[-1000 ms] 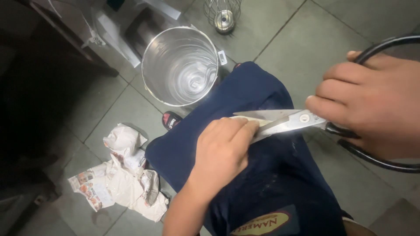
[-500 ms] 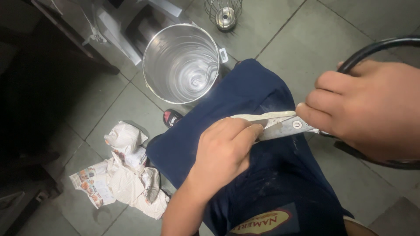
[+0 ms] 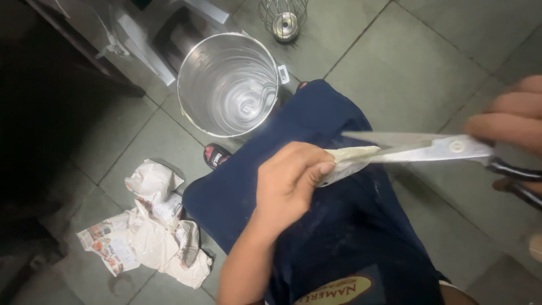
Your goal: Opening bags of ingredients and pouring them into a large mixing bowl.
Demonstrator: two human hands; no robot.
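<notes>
Looking down from head height: the left hand (image 3: 291, 181) is curled shut, its fingertips (image 3: 323, 168) pinching a pale wad (image 3: 351, 153) — paper or cloth, I cannot tell which — against the blades of big metal scissors (image 3: 420, 148). The right hand (image 3: 511, 121) sits at the picture's right edge, fingers folded over the top of the black handles (image 3: 516, 178); how firmly it closes underneath is cut off from view. The blades stand slightly apart and lie nearly level, tips pointing left, above a lap covered by a dark blue apron (image 3: 333, 226).

The scissors look heavy, stiff and sharp-edged, likely slick where residue clings; the safe hold is the handle loops, with fingers kept to the flat of the blade, not the edge. The wad looks soft and light, easy to crush or tear.

Around them — a tall steel bucket (image 3: 228, 83) stands open on the tiled floor (image 3: 418, 51) just beyond the knees, white smears on its inner wall. A wire whisk (image 3: 284, 20) rests farther off at the top. Crumpled newspaper (image 3: 149, 231) lies on the floor beside the apron's left edge, and a dark slipper (image 3: 216, 156) peeks out between bucket and apron. Dark furniture fills the far left. Nothing stands between the hands and the scissors; the bucket is the nearest obstacle.
</notes>
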